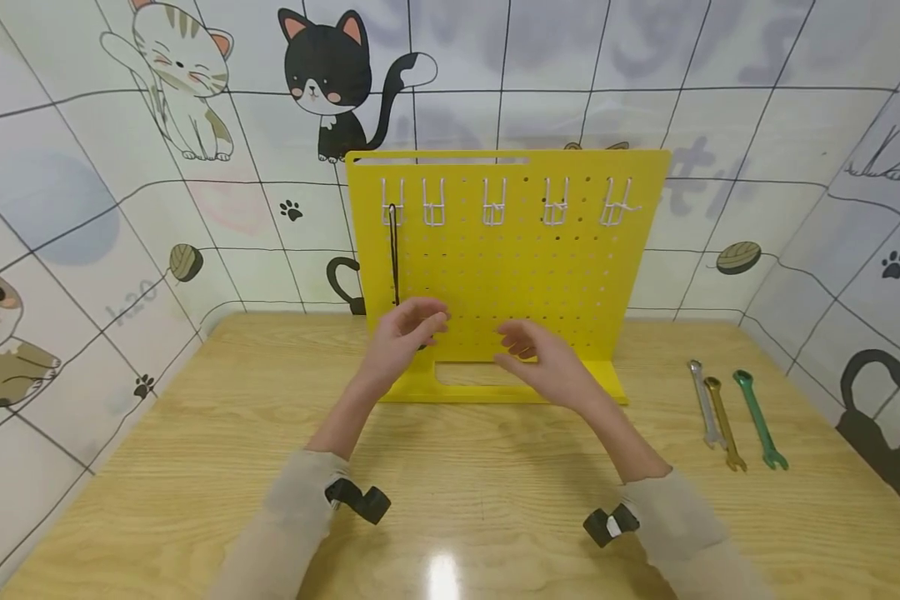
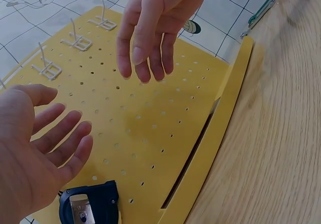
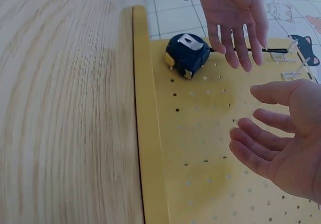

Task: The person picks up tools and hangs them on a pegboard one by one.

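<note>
A dark blue tape measure point(image 3: 183, 58) with yellow parts hangs against the yellow pegboard point(image 1: 525, 275). Its black cord point(image 1: 395, 262) loops over the leftmost white wire hook point(image 1: 387, 215). My left hand point(image 1: 403, 340) is in front of the board's lower left, beside the tape measure and hiding most of it in the head view. Nothing is in that hand, and its fingers are loosely bent. Facing it, my right hand point(image 1: 546, 363) hovers before the lower right of the board, also with nothing in it and relaxed fingers.
Several more wire hooks point(image 1: 494, 213) line the top of the board. On the wooden table point(image 1: 465, 475) at the right lie a silver wrench point(image 1: 706, 404), a gold wrench point(image 1: 724, 422) and a green wrench point(image 1: 761, 418). Cat-print walls enclose the back and sides.
</note>
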`<act>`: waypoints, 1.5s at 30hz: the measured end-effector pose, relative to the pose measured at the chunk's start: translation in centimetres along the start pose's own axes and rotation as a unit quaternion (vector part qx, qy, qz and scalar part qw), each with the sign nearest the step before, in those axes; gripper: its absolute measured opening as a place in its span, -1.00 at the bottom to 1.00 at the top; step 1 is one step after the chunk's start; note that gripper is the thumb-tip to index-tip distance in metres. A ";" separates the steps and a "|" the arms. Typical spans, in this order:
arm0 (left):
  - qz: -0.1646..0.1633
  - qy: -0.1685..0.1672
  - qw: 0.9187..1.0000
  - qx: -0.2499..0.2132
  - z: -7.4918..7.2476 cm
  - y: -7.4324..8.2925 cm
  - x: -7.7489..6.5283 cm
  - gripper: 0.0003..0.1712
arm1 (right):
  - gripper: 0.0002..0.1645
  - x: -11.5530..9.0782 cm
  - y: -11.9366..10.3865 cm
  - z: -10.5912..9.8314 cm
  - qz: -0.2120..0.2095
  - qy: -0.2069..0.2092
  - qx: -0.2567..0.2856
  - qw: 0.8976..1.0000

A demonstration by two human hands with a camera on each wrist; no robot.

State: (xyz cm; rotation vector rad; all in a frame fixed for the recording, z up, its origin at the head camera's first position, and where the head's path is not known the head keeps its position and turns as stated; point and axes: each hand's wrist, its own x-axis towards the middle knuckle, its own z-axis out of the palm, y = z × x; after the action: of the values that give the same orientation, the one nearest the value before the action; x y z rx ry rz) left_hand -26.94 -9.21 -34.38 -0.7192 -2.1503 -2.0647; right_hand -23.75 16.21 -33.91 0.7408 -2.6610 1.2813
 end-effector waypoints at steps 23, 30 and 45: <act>0.010 -0.047 0.995 0.087 4.3 -1.6 0.8 -0.57 | -0.53 -5.1 3.5 -6.6 0.001 0.048 -0.085 0.995; 0.013 -0.046 0.997 0.067 5.5 -2.5 1.1 -0.59 | -0.46 -6.9 4.7 -8.0 0.016 0.068 -0.115 0.991; -0.016 -0.067 0.997 0.033 8.1 -3.9 1.2 -0.57 | -0.41 -10.7 7.9 -11.3 0.071 0.094 -0.140 0.983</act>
State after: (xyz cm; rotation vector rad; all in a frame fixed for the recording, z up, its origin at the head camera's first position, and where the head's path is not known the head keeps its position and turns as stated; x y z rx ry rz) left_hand -27.38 -1.05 -38.26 -0.8429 -2.3031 -2.0036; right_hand -19.43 33.08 -35.35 0.3787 -2.6959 0.9189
